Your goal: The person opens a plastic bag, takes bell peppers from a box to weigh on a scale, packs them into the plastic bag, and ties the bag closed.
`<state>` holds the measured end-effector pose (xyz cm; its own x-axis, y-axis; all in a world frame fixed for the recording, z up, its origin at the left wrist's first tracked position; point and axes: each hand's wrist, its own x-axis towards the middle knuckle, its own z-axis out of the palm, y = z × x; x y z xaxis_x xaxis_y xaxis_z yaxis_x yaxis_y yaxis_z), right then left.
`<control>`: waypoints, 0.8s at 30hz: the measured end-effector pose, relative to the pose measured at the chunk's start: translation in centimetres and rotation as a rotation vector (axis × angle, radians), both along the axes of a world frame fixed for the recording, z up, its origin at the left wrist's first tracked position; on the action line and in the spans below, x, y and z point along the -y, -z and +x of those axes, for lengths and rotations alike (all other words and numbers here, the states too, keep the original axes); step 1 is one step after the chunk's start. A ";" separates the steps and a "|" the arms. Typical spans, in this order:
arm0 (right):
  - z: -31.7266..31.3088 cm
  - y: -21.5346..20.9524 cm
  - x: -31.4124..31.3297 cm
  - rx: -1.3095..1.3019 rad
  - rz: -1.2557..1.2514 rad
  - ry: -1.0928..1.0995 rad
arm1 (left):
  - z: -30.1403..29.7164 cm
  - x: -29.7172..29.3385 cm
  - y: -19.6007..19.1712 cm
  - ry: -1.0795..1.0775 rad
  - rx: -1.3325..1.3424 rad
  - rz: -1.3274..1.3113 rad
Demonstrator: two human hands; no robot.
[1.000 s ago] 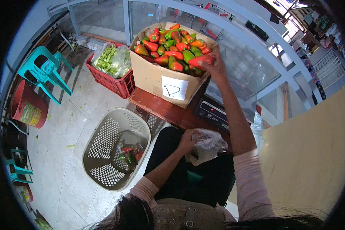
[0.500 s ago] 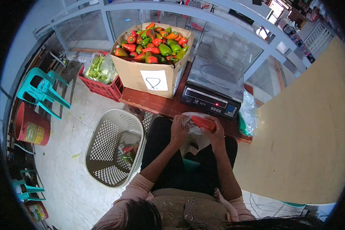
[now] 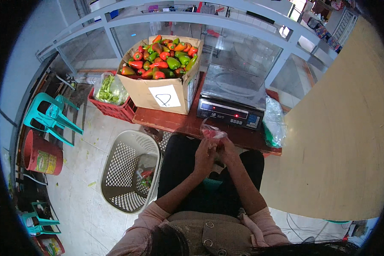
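Above my lap, my left hand (image 3: 205,155) and my right hand (image 3: 227,151) are closed close together around a clear plastic bag (image 3: 213,132). Red pepper shows through its film, partly hidden by my fingers. Just beyond my hands stands a black digital scale (image 3: 232,113) with a bare metal pan and red lights. To its left, a cardboard box (image 3: 141,95) is heaped with red and green peppers (image 3: 160,59). Low in the pale laundry-style basket (image 3: 130,170) beside my left leg lie bagged peppers (image 3: 147,177).
The box and scale rest on a red wooden bench (image 3: 170,123). Plastic bags (image 3: 274,121) lie at its right end. A red crate (image 3: 111,109) with bagged greens, a turquoise chair (image 3: 51,115) and a red bucket (image 3: 42,153) stand left. A large tan board (image 3: 333,141) fills the right.
My hands have come together and drawn slightly nearer my body. The bag, earlier stretched sideways between them with red pepper plainly visible, is now gathered upward. The view has shifted a little.
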<state>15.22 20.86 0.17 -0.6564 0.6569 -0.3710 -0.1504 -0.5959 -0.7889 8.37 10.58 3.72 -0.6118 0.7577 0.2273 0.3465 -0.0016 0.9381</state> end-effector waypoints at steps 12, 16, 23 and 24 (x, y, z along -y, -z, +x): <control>-0.7 -1.6 2.8 0.565 1.048 0.163 | -0.7 1.5 0.1 -0.047 0.150 -0.138; -0.6 -0.9 2.2 0.639 1.554 -0.029 | -2.3 1.7 1.2 -0.060 0.073 -0.049; -0.5 1.1 1.6 0.552 1.614 -0.302 | -2.3 1.9 4.2 -0.033 0.623 0.156; -0.6 -0.7 2.3 0.584 1.535 -0.434 | -2.6 2.4 3.7 0.010 0.847 0.123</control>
